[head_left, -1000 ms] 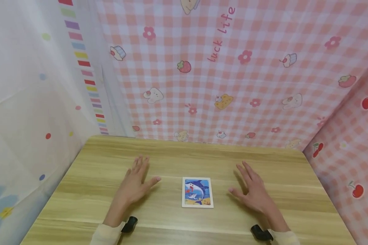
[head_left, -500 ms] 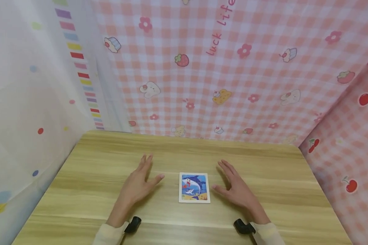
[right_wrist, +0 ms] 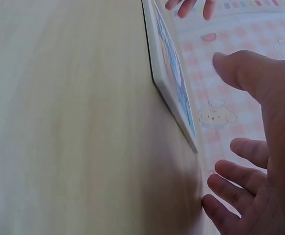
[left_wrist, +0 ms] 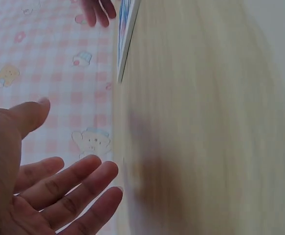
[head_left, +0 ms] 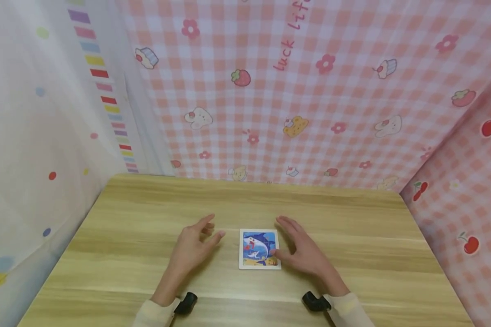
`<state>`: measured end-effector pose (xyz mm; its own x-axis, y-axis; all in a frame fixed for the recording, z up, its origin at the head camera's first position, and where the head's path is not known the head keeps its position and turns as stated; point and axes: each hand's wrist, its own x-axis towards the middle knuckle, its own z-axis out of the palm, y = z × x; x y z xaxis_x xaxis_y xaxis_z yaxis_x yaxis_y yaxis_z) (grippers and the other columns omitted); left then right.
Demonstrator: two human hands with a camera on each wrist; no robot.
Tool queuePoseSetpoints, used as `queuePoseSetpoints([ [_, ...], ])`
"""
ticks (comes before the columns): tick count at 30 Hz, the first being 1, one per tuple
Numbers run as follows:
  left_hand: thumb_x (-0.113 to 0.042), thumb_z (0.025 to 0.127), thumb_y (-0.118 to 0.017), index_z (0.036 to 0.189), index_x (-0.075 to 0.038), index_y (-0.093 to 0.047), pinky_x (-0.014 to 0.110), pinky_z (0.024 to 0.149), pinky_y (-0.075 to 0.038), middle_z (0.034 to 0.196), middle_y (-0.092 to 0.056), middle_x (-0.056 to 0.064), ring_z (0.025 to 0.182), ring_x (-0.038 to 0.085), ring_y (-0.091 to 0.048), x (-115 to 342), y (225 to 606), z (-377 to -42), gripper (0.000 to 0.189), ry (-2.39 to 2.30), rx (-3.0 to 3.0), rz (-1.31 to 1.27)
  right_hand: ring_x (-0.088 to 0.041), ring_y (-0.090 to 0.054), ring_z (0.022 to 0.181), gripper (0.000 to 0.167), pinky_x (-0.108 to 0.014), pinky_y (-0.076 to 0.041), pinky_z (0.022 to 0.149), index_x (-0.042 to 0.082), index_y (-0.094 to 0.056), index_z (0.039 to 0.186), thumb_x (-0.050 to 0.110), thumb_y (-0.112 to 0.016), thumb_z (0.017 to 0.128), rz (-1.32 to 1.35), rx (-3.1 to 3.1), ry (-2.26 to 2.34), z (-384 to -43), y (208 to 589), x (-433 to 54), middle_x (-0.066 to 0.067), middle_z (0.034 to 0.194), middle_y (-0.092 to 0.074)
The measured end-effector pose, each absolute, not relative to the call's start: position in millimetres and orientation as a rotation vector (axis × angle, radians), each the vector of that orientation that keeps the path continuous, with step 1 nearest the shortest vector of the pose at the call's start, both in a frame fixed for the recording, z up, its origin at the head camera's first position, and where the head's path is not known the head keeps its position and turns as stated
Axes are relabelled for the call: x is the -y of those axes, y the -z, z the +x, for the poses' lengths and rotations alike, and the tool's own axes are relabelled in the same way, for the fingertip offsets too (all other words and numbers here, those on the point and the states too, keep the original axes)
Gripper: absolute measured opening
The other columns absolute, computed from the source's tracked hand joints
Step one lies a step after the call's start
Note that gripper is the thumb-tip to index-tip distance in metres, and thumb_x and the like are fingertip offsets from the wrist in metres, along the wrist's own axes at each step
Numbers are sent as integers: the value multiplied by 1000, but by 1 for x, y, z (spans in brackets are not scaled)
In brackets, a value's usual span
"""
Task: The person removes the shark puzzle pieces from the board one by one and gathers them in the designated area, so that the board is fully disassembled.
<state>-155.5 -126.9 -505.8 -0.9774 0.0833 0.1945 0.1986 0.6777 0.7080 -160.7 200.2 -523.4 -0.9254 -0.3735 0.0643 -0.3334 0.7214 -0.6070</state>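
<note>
A small square jigsaw puzzle [head_left: 255,247] with a white border lies flat near the middle of the wooden table [head_left: 147,200]. Its picture shows a blue-and-white shark with a smaller one. To the left, my left hand [head_left: 190,250] holds nothing, fingers loosely bent and thumb apart from the puzzle. On the other side my right hand [head_left: 307,254] is closer; in the head view its thumb overlaps the puzzle's right edge. The right wrist view shows that thumb [right_wrist: 245,71] raised clear of the puzzle board [right_wrist: 174,73], with nothing in the hand.
A pink checked cloth [head_left: 270,104] hangs behind the table's far edge. White dotted cloth [head_left: 37,136] closes the left side, and a cherry-print cloth [head_left: 470,204] the right. Black wrist devices [head_left: 186,303] sit at both cuffs.
Both hands have moved inward toward the puzzle, the right one farther. The left fingers have bent more. The puzzle stays on the table while the head view has shifted slightly.
</note>
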Motion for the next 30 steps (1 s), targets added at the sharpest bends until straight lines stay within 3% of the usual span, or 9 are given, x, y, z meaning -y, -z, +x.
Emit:
queuePoseSetpoints([
  [7, -32, 92, -78, 134, -6, -65, 41, 84, -61, 114, -74, 13, 100, 25, -71, 105, 509, -158, 51, 1330, 2695, -294, -30, -37, 151, 88, -56, -35, 120, 18, -40, 158, 49, -79, 85, -613, -2824, 987, -160, 521, -188, -1, 163, -37],
  [13, -24, 90, -79, 127, -4, -69, 33, 76, -58, 108, -72, 11, 93, 22, -69, 91, 517, -162, 43, 1384, 2659, -349, -27, -42, 146, 86, -53, -40, 117, 13, -48, 152, 45, -84, 81, -701, -2837, 1009, -158, 524, -180, -1, 157, -44],
  [21, -9, 86, -81, 119, -2, -72, 22, 69, -51, 98, -70, 10, 85, 19, -64, 78, 522, -161, 35, 1456, 2644, -364, -22, -35, 146, 95, -51, -40, 117, 16, -45, 155, 55, -83, 77, -702, -2817, 960, -158, 532, -173, 2, 156, -41],
  [30, -6, 83, -81, 110, -1, -74, 21, 72, -46, 94, -63, 6, 86, 16, -58, 61, 524, -160, 29, 1438, 2708, -298, -23, -34, 146, 92, -54, -38, 117, 15, -46, 154, 49, -85, 78, -674, -2777, 1050, -156, 537, -178, 2, 156, -40],
])
